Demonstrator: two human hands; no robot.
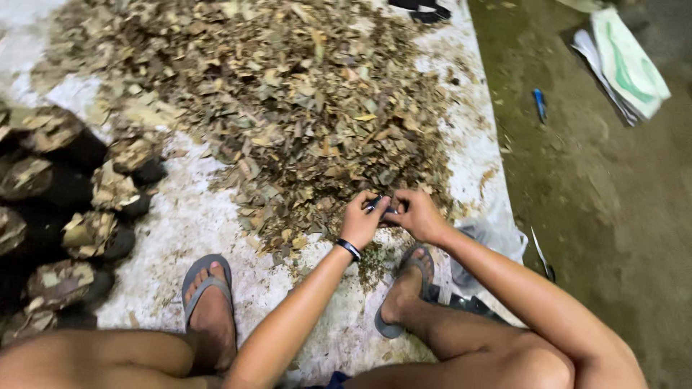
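My left hand (362, 220) and my right hand (416, 214) meet at the near edge of a big heap of dry brown leaves (281, 108). Both hands pinch a small dark object (380, 205) between their fingertips; its kind is too small to tell. A dark band (349, 249) circles my left wrist. My feet in grey flip-flops (205, 284) rest on the white sheet (180, 223) on either side of my arms.
Several dark bags stuffed with leaves (65, 209) lie in rows at the left. Bare dirt floor (598, 202) lies to the right, with a white-and-green sack (626, 65), a small blue object (539, 103) and clear plastic (497, 238).
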